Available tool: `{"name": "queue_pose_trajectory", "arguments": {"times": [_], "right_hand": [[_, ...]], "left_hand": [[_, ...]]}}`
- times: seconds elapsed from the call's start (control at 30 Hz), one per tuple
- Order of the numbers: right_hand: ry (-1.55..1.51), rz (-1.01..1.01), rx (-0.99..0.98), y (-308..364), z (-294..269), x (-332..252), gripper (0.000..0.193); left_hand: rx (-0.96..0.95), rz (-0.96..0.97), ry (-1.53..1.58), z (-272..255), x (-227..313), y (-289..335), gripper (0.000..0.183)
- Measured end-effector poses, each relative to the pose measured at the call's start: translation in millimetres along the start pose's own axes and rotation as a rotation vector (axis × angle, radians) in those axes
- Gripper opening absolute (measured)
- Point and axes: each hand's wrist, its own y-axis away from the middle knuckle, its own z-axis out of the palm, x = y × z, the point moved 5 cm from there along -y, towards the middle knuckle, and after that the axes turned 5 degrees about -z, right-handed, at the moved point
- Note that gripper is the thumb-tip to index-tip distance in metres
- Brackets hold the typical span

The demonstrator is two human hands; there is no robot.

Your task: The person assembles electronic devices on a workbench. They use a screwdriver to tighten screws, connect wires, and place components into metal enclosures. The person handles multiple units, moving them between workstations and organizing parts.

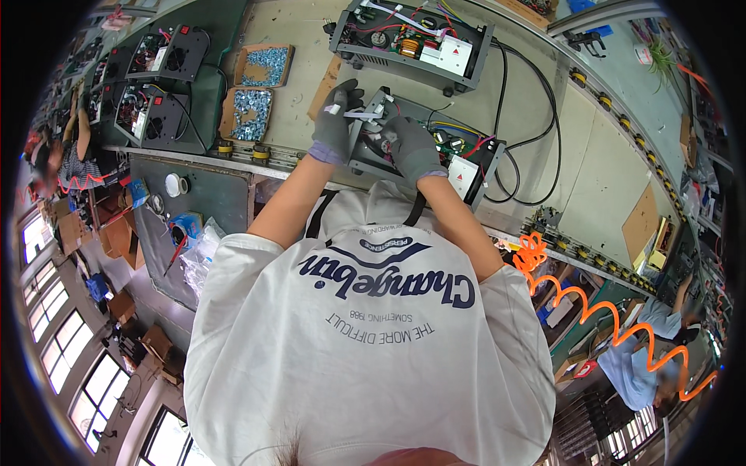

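Both my hands wear grey gloves and work over an open grey electronics chassis [471,172] on the bench in front of me. My left hand [334,116] is at the chassis's left end, its fingers pinched on a thin white strip [360,115] that runs to the right. My right hand [412,149] lies over the middle of the chassis. Its fingers curl down by the strip's right end, among red and black wires. The glove hides what those fingers grip. A white module with a red mark [463,175] sits in the chassis to the right of my right hand.
A second open chassis [412,39] stands farther back, with black cables [544,116] looping to the right. Two cardboard boxes of screws [260,66] [249,113] and black units [159,85] lie left. An orange coiled hose [606,311] hangs at right, near a seated person [641,357].
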Motion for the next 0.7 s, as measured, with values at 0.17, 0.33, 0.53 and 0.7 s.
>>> {"name": "queue_pose_trajectory", "arguments": {"times": [0.17,0.33,0.53,0.7], "right_hand": [[0.022,0.324,-0.039,-4.6,0.8,-3.6,0.02],[-0.079,0.341,0.003,-8.0,5.6,1.7,0.022],[-0.151,0.221,0.081,-6.6,7.9,1.5,0.023],[-0.164,0.242,0.066,-8.8,12.8,2.3,0.022]], "left_hand": [[0.009,-0.043,0.164,0.2,-3.6,-7.8,0.051],[0.044,-0.064,0.23,-3.6,-9.6,-10.0,0.05],[0.026,-0.06,0.208,-0.7,-6.1,-7.2,0.051],[0.039,-0.061,0.185,-0.8,-5.6,-6.6,0.053]]}}
